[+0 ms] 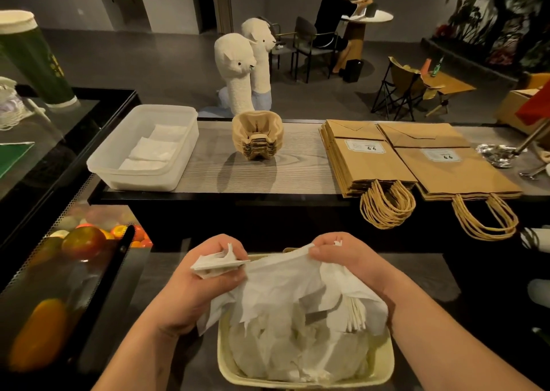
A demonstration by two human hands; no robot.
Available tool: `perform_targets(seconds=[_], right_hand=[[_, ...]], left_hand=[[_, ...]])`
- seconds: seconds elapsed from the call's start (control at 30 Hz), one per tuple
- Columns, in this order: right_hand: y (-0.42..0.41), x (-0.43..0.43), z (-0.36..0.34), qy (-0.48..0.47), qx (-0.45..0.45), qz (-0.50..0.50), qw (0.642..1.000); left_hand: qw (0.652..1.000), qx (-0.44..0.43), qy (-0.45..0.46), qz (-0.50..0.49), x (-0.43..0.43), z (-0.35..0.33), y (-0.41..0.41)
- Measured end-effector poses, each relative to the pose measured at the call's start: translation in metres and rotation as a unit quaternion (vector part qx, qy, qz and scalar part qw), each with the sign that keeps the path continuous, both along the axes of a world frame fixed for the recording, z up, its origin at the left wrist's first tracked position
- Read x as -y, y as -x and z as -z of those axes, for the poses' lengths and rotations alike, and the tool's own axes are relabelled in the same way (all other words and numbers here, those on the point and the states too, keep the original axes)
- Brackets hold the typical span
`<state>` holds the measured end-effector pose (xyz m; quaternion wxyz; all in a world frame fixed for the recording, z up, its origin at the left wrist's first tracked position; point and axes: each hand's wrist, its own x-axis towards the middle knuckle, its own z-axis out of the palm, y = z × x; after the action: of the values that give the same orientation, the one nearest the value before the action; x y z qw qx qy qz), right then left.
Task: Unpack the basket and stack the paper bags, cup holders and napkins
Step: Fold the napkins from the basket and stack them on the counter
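A pale yellow basket sits at the bottom centre, filled with crumpled white napkins. My left hand grips a small folded wad of napkins at the basket's left. My right hand pinches the edge of a larger napkin sheet stretched between both hands. On the raised wooden shelf beyond, a clear plastic tub holds several flat napkins, a stack of tan cup holders stands in the middle, and two piles of brown paper bags lie flat at the right, handles hanging over the edge.
A glass display case with fruit runs along the left. A tall green cup stands at far left. Two white alpaca figures rise behind the shelf. A metal scoop lies at the right. A person sits at a far table.
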<state>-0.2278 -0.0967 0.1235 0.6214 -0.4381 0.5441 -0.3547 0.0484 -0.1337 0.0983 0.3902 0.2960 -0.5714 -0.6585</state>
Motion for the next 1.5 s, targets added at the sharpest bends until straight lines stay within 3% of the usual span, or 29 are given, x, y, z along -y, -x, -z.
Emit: perform_targets(seconds=[0.17,0.3,0.4,0.5,0.6,0.7,0.77,0.87,1.07,1.17,1.3,1.5], right_hand=[[-0.006,0.002,-0.007,0.02,-0.03,-0.003,0.999],[-0.004,0.012,-0.013,-0.025,-0.005,0.028,0.999],[0.001,0.015,-0.012,-0.051,0.067,0.039,0.996],[0.009,0.006,-0.006,-0.048,0.1,0.09,0.99],[0.009,-0.01,0.015,-0.114,0.041,0.088,0.989],[-0.011,-0.026,0.024,-0.146,-0.116,-0.049,0.981],[-0.028,-0.03,0.02,-0.113,-0.15,-0.115,0.975],[-0.039,-0.027,0.024,-0.102,-0.141,-0.109,0.979],[-0.026,-0.027,0.042,-0.062,-0.232,-0.079,0.968],[-0.033,-0.031,0.041,-0.063,-0.195,-0.077,0.976],[-0.04,-0.035,0.035,-0.159,-0.036,-0.001,0.987],[-0.036,-0.046,0.048,-0.215,0.072,0.002,0.974]], left_hand=[[0.996,0.021,-0.031,0.075,0.0,-0.002,-0.003],[0.99,0.006,-0.085,0.109,-0.003,0.003,0.0],[0.993,0.017,-0.085,0.078,-0.004,0.008,0.006],[0.996,0.033,-0.079,-0.019,-0.006,0.01,0.013],[0.988,0.025,-0.086,-0.122,-0.006,0.008,0.023],[0.977,0.02,-0.114,-0.178,-0.006,0.009,0.033],[0.973,0.026,-0.121,-0.195,-0.008,0.009,0.04],[0.974,0.061,-0.115,-0.187,-0.011,0.007,0.042],[0.973,0.112,-0.141,-0.148,-0.015,0.007,0.031],[0.975,0.119,-0.152,-0.11,-0.015,0.006,0.028],[0.983,0.111,-0.143,-0.041,-0.017,0.001,0.026],[0.985,0.126,-0.096,-0.074,-0.021,0.001,0.027]])
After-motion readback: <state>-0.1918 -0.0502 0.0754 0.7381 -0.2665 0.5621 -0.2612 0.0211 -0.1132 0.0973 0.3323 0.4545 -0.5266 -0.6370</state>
